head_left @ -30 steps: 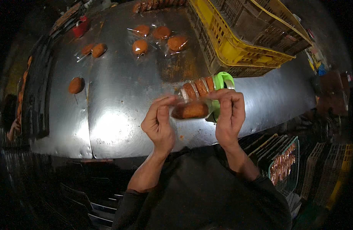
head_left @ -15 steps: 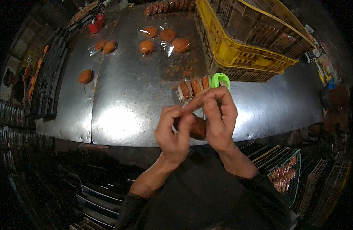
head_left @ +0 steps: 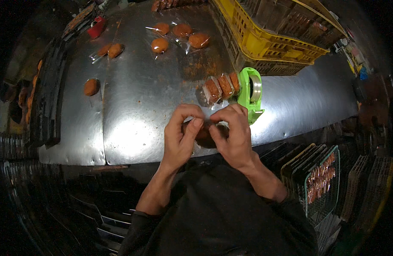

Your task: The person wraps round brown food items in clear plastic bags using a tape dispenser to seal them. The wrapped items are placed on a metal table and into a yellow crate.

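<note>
The left grip (head_left: 182,130) and right grip (head_left: 235,133) pinch what seems to be clear film (head_left: 207,114), blurred between them, over a brown bun (head_left: 205,138) just beneath, its wrapping apparently unfinished. Just beyond both, the row of wrapped buns (head_left: 226,85) beside a green tape dispenser (head_left: 244,94) looks done; farther ahead, loosely filmed buns (head_left: 199,40) on the worktop (head_left: 149,94) appear left to close.

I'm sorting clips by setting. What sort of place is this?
Probably a bakery's packing area: what look like wrapped brown buns sit beside a green tape dispenser on a metal worktable.
</note>
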Available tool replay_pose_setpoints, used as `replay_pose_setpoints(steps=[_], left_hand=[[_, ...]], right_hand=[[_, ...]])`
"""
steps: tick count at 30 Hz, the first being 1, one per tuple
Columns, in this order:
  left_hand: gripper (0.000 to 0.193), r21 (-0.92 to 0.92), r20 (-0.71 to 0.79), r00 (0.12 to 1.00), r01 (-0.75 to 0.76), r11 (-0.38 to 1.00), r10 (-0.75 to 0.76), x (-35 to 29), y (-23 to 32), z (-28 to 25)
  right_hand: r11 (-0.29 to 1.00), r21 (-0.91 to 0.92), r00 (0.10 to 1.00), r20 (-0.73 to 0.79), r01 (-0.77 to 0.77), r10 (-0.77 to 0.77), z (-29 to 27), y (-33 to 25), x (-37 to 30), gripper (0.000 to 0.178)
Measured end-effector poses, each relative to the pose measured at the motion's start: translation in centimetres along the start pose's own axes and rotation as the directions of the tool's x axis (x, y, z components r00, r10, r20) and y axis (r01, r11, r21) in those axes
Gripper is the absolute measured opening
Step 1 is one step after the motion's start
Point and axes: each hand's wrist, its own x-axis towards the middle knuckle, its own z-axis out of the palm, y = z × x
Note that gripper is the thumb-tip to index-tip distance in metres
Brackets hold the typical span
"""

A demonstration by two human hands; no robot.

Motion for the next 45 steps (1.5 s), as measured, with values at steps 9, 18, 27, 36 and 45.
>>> replay_pose_setpoints(steps=[9,18,27,36,45], left_hand=[[0.029,0.284,0.01,0.999,0.027,0.958,-0.031,0.0,2.6,-0.2],[0.029,-0.371,-0.414,0.828,0.227,0.9,-0.379,-0.2,-3.1,5.1],[0.034,-0.24,-0.246,0.887,0.334,0.911,-0.39,-0.6,-3.0,7.0],[0.028,-0.322,-0.264,0.86,0.348,0.88,-0.437,0.3,-5.8,6.0],[0.025,-0.367,-0.346,0.831,0.307,0.878,-0.435,0.7,-5.8,6.9]], right_hand=[[0.97,-0.239,0.999,0.006,0.048,-0.048,0.6,1.4,-0.8,0.016],[0.571,0.677,0.734,-0.066,-0.465,0.676,3.7,2.2,-2.1,0.023],[0.675,-0.288,0.733,-0.276,-0.68,0.622,-3.9,16.8,-5.4,0.029],[0.226,0.595,0.26,-0.029,-0.771,0.965,-3.0,11.5,-10.7,0.033],[0.778,0.306,0.806,-0.055,-0.548,0.589,3.1,5.2,-3.0,0.032]])
